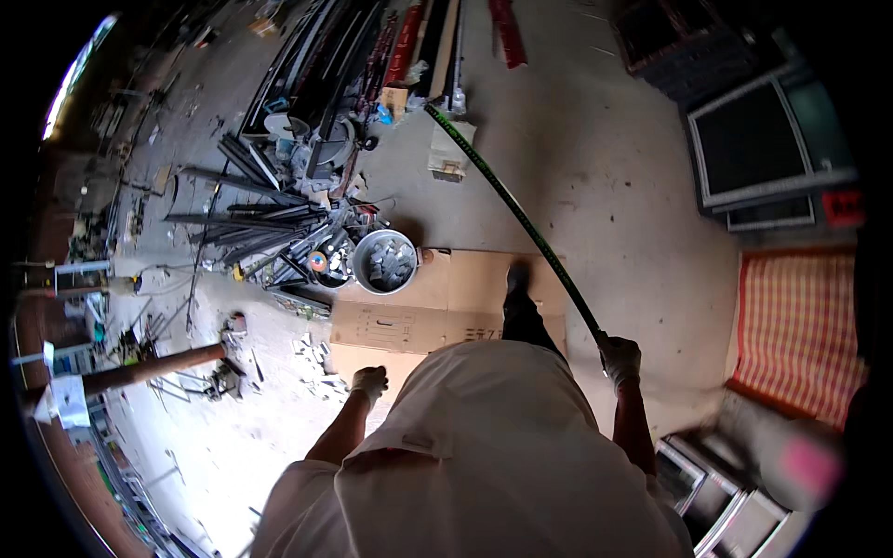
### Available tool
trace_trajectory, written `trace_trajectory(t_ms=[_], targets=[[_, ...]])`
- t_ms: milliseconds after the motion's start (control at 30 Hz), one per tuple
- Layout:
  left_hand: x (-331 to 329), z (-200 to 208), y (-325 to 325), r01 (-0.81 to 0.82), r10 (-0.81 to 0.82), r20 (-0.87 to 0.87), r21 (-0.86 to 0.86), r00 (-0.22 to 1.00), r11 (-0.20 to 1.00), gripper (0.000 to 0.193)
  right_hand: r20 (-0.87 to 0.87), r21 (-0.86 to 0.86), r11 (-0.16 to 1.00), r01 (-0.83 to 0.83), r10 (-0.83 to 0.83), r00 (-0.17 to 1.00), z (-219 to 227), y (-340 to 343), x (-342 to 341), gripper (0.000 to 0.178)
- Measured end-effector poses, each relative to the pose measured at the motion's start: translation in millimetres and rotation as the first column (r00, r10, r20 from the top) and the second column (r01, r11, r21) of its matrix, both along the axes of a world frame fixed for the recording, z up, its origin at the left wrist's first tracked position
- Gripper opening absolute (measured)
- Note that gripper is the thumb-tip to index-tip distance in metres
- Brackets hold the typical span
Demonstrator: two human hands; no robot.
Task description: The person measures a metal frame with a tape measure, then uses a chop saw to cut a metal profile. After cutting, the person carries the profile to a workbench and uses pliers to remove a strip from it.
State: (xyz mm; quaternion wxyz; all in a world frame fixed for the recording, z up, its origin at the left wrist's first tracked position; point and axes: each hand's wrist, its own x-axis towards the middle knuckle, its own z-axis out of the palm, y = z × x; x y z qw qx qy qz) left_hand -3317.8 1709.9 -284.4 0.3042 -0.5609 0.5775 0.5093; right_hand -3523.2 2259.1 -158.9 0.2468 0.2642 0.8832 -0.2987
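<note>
Firstly, left hand (370, 381): fingers curled in, contents untellable. Right hand (619, 359): clenched round near end of strip (526, 222). Strip: slants forward-left; best moved slowly, far tip kept clear of basin (361, 268) and, beyond, box (449, 149).

A grey, worn concrete floor (633, 177) spreads through the room, littered with scraps toward the left. Strong light bleaches a broad patch at the lower left, while the upper right sits in dull shade. A narrow bright opening (76, 82) glows at the upper-left rim. Along the right side stand a dark cabinet-like piece (684, 65), a pale-framed dark panel (749, 139) and a red-and-yellow checked panel (795, 325) with orange-brown edging. More pale frames (712, 507) crowd the lower right.
</note>
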Motion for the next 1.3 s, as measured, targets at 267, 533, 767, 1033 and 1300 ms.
trace_trajectory(t_ms=[267,533,767,1033,1300], targets=[[-130,44,48,-0.193,0.177,-0.289,-0.027,0.941,0.981,0.035,0.157,0.078,0.921,-0.382,0.367,0.917,3,-44,-242,0.052],[-264,97,9,-0.149,0.036,-0.509,-0.183,0.860,0.972,0.024,0.053,0.088,0.760,-0.644,0.642,0.765,15,-188,-411,0.047],[-280,-33,-102,0.325,-0.497,-0.277,-0.488,0.822,0.810,0.025,0.051,0.150,0.508,-0.848,0.853,0.520,-36,-327,-486,0.053],[-403,39,-257,-0.365,0.281,-0.422,-0.132,0.862,0.921,0.025,0.290,0.099,0.353,-0.930,0.884,0.367,-13,-522,-563,0.054],[-476,13,-302,-0.293,0.199,-0.382,-0.206,0.902,0.934,0.026,0.284,0.070,0.205,-0.976,0.934,0.216,-6,-682,-664,0.054]])
